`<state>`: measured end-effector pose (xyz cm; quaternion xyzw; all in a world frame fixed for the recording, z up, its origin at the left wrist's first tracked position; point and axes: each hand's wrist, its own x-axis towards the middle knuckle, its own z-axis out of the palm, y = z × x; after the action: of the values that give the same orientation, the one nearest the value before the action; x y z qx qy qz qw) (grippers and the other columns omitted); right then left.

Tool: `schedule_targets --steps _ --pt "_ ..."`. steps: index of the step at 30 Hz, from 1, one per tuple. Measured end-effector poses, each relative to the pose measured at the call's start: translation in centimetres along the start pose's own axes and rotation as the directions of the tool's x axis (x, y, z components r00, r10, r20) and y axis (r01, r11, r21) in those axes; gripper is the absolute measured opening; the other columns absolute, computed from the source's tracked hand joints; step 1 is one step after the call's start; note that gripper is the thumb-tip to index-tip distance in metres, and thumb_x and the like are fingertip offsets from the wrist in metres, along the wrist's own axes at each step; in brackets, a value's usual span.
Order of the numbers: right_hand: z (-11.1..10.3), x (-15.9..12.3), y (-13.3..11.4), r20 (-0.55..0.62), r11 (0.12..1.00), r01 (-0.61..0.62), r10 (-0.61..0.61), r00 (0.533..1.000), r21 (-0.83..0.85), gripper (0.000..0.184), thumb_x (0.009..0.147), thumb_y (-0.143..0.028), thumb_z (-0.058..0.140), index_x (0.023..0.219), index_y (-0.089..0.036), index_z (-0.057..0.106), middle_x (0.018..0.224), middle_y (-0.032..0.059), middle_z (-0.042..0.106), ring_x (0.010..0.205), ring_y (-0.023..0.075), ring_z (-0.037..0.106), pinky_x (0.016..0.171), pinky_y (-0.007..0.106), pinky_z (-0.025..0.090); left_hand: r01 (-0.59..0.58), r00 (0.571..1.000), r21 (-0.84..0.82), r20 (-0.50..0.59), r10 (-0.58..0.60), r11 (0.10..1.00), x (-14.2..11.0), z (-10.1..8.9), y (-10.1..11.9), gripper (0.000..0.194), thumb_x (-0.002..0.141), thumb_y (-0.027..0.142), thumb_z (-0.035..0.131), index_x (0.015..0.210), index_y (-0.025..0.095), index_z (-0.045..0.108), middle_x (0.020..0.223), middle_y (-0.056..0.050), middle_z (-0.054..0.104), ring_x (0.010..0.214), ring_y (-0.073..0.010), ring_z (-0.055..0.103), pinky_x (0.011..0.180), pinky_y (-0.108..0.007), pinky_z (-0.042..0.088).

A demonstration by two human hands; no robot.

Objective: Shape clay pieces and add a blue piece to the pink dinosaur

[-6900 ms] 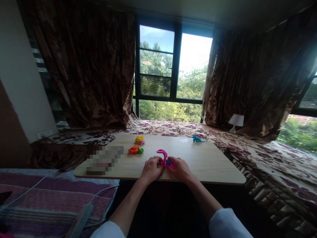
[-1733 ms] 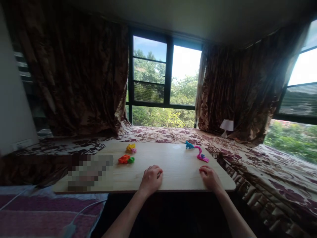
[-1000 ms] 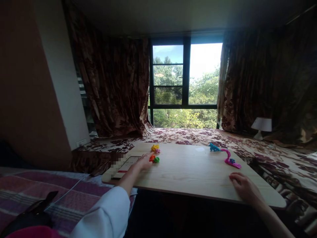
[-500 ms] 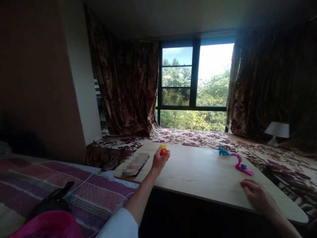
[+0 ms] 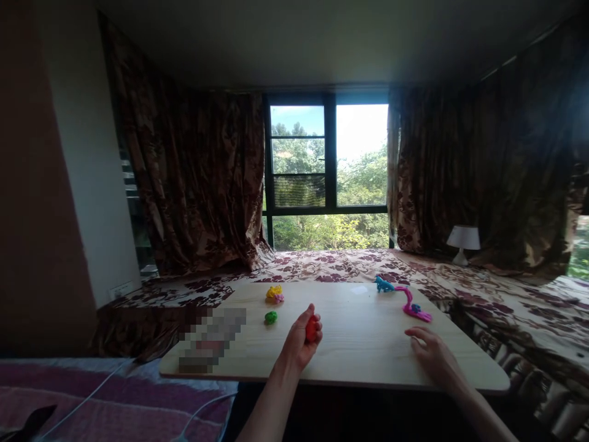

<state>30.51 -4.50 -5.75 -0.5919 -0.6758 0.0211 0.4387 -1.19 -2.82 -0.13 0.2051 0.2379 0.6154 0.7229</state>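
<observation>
My left hand (image 5: pixel 300 342) hovers over the middle of the wooden table (image 5: pixel 350 356), fingers wrapped round an orange-red clay lump (image 5: pixel 311 328). A green clay lump (image 5: pixel 271 317) lies on the table just to its left. Farther back sits a yellow and pink clay lump (image 5: pixel 275 294). My right hand (image 5: pixel 431 355) rests on the table near the front right, fingers loosely curled and holding nothing. Beyond it lies a pink clay figure (image 5: pixel 413 306) with a small blue piece on it. A blue clay dinosaur (image 5: pixel 382 284) stands at the far right edge.
A blurred flat object (image 5: pixel 212 334) lies on the table's left end. Floral bedding (image 5: pixel 506 307) surrounds the table, and a small white lamp (image 5: pixel 462 240) stands at the back right. A striped blanket (image 5: pixel 92 399) with a white cable lies at the lower left. Curtains flank the window.
My left hand picked the orange clay lump off the table's left side, leaving the green one, and brought it toward the middle. The right hand stayed on the table.
</observation>
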Motion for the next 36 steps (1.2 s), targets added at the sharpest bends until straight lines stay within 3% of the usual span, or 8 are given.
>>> schedule_targets --steps 8,13,19,21,23,28,32,36 --pt "7.2 0.9 -12.5 -0.075 0.952 0.137 -0.121 0.99 0.273 0.026 0.086 -0.023 0.039 0.1 -0.02 0.06 0.102 0.005 0.061 0.088 0.0148 0.06 0.075 0.024 0.049 -0.017 0.998 0.187 -0.052 0.028 0.982 1.5 1.9 -3.6 0.028 0.085 0.038 0.047 0.095 0.013 0.055 0.078 0.0 0.058 0.056 -0.0075 0.053 0.049 -0.022 0.046" --pt "8.5 0.9 -16.4 -0.117 0.926 0.223 -0.196 0.974 0.305 0.024 0.083 -0.025 0.048 0.104 -0.023 0.06 0.109 0.005 0.058 0.098 0.0184 0.055 0.085 0.03 0.044 0.003 1.0 0.252 -0.007 -0.001 0.968 1.1 2.5 -4.0 0.035 0.084 0.046 0.044 0.082 0.013 0.058 0.064 0.001 0.06 0.051 -0.0096 0.056 0.052 -0.024 0.047" --pt "8.1 1.5 -15.6 -0.102 0.936 0.213 -0.191 0.976 0.282 0.017 0.079 -0.025 0.054 0.091 -0.025 0.065 0.095 0.0031 0.063 0.091 0.0207 0.055 0.082 0.032 0.04 0.032 0.988 0.372 0.13 -0.086 0.928 -0.7 2.9 -4.0 0.047 0.076 0.057 0.046 0.081 0.014 0.063 0.064 -0.007 0.067 0.061 -0.0195 0.064 0.057 -0.029 0.049" --pt "8.3 1.9 -14.7 -0.089 0.944 0.169 -0.149 0.985 0.284 0.012 0.08 -0.029 0.054 0.083 -0.024 0.065 0.085 0.0025 0.064 0.082 0.0191 0.057 0.076 0.03 0.042 0.012 0.989 0.436 0.128 -0.075 0.9 -0.8 2.8 -4.3 0.052 0.075 0.061 0.045 0.082 0.013 0.064 0.061 -0.008 0.066 0.058 -0.0205 0.064 0.053 -0.029 0.048" --pt "8.7 2.3 -13.8 -0.074 0.952 0.099 -0.081 0.994 0.289 0.022 0.084 -0.035 0.05 0.073 -0.02 0.062 0.071 0.0009 0.062 0.069 0.0157 0.058 0.069 0.029 0.043 -0.04 0.994 0.503 0.108 -0.017 0.864 -0.5 2.5 -4.7 0.051 0.074 0.061 0.045 0.082 0.014 0.064 0.054 -0.005 0.064 0.053 -0.02 0.063 0.047 -0.028 0.045" --pt "9.9 2.7 -12.0 -0.011 0.945 -0.03 0.036 0.999 0.327 0.036 0.09 -0.04 0.044 0.068 -0.015 0.057 0.059 -0.0043 0.056 0.054 0.0092 0.054 0.061 0.027 0.045 -0.206 0.977 0.641 0.099 0.187 0.739 0.5 1.2 -5.5 0.036 0.082 0.047 0.046 0.087 0.014 0.06 0.058 0.002 0.06 0.045 -0.01 0.054 0.041 -0.021 0.04" --pt "10.4 2.9 -11.4 0.039 0.912 -0.088 0.079 0.996 0.4 0.033 0.09 -0.039 0.045 0.07 -0.014 0.057 0.062 -0.0036 0.057 0.054 0.0083 0.053 0.058 0.025 0.046 -0.287 0.958 0.702 0.194 0.212 0.652 0.4 0.8 -5.6 0.018 0.084 0.029 0.051 0.089 0.013 0.058 0.074 0.001 0.06 0.054 -0.0066 0.054 0.05 -0.021 0.046" --pt "10.0 3.0 -11.8 0.099 0.846 -0.105 0.062 0.993 0.523 0.034 0.089 -0.041 0.045 0.072 -0.013 0.057 0.062 -0.0037 0.057 0.054 0.009 0.055 0.057 0.026 0.046 -0.363 0.932 0.701 0.266 0.247 0.614 0.2 0.9 -5.7 0.015 0.082 0.024 0.055 0.093 0.013 0.058 0.08 0.0 0.061 0.06 -0.0081 0.056 0.056 -0.024 0.049"
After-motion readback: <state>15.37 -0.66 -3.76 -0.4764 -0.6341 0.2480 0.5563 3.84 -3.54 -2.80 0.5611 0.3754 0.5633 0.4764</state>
